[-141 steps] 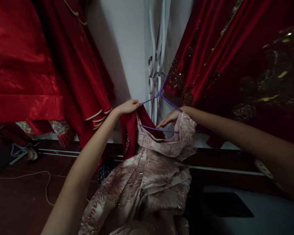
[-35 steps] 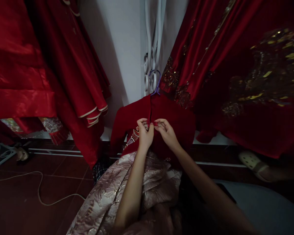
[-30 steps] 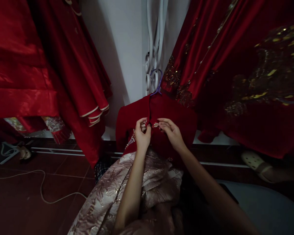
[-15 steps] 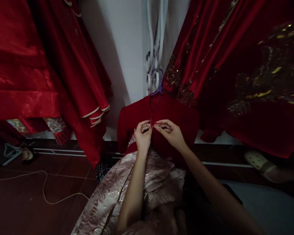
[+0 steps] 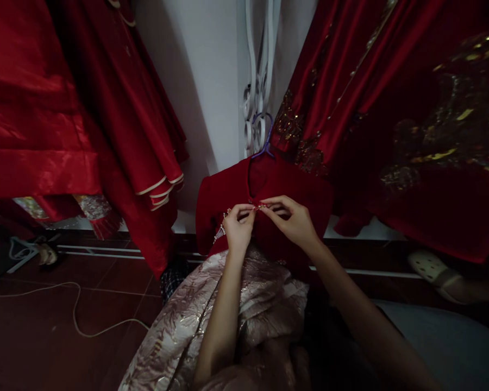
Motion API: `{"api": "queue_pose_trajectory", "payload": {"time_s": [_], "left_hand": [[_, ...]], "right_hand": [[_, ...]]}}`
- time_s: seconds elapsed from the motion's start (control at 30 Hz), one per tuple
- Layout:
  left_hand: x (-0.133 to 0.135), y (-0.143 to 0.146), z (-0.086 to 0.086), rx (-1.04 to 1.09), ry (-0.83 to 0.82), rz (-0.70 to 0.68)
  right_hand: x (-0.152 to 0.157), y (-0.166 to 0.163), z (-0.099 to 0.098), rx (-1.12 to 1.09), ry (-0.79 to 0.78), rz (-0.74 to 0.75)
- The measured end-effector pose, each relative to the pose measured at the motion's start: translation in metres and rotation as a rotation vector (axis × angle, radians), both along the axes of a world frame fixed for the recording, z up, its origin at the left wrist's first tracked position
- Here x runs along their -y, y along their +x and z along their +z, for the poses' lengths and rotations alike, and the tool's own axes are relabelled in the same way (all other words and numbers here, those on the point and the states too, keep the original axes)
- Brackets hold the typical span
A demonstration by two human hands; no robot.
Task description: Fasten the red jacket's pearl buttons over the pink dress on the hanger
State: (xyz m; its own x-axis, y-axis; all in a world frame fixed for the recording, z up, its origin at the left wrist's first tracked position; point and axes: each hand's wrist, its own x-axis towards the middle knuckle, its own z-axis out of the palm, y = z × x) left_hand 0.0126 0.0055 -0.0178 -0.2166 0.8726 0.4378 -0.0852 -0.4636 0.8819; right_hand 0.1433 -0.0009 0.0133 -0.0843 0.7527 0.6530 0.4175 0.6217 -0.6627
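Note:
A dark red velvet top (image 5: pixel 301 187) hangs on a purple hanger (image 5: pixel 264 142) hooked to white metal scrollwork (image 5: pixel 256 103) by the wall. My left hand (image 5: pixel 238 228) and my right hand (image 5: pixel 295 220) meet at the front opening just below the neckline, both pinching a small beaded clasp (image 5: pixel 257 206) there. A pink and gold brocade skirt (image 5: pixel 236 320) falls from under the top, below my forearms. A beaded tassel (image 5: pixel 220 231) dangles by my left hand.
Red satin garments (image 5: pixel 44 108) hang at the left. Red gowns with gold embroidery (image 5: pixel 411 119) hang at the right. A white cable (image 5: pixel 75 320) trails over the dark red floor tiles. A pale shoe (image 5: pixel 430 269) lies at the right, a grey surface (image 5: pixel 452 347) at lower right.
Earlier I was pulling the red top over the hanger and the brocade bodice. Since about a second ago both hands stay at the front clasp with only small finger movements.

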Motion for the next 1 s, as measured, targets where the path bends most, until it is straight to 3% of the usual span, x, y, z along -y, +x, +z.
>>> {"api": "queue_pose_trajectory", "payload": {"time_s": [0.23, 0.6, 1.0], "left_hand": [[0.003, -0.006, 0.002, -0.187, 0.103, -0.032], [0.010, -0.015, 0.011, -0.567, 0.285, 0.080], [0.009, -0.015, 0.013, -0.653, 0.352, 0.081]], "right_hand": [[0.001, -0.004, 0.002, 0.024, 0.050, -0.039], [-0.002, -0.001, -0.001, -0.001, 0.049, -0.008], [-0.012, 0.004, 0.005, 0.110, 0.053, 0.151]]}}
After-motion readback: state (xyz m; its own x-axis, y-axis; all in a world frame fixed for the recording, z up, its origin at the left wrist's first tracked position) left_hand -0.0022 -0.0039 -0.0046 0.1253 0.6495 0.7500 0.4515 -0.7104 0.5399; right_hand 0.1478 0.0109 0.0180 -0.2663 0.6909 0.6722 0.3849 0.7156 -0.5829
